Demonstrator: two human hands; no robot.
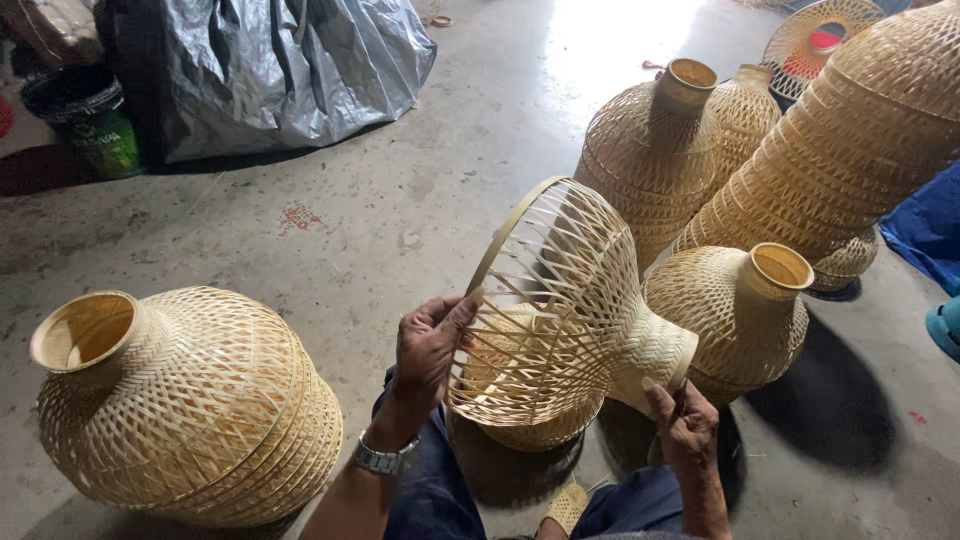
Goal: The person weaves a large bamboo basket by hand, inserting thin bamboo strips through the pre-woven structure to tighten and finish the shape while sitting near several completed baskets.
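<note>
I hold a woven bamboo lampshade [560, 300] tilted on its side above my lap, its wide open rim facing left and its narrow neck pointing right. My left hand [430, 345], with a metal wristwatch, grips the wide rim at its lower left edge. My right hand [680, 425] holds the narrow neck from below. The weave is open lattice, so the floor and another shade show through it.
Finished woven shades stand around: a stack [190, 400] at left, one [740, 310] just right of my hands, several more [850, 140] at the upper right. A grey tarp [280, 65] and a green bucket [95, 125] sit at the back left. Concrete floor [400, 200].
</note>
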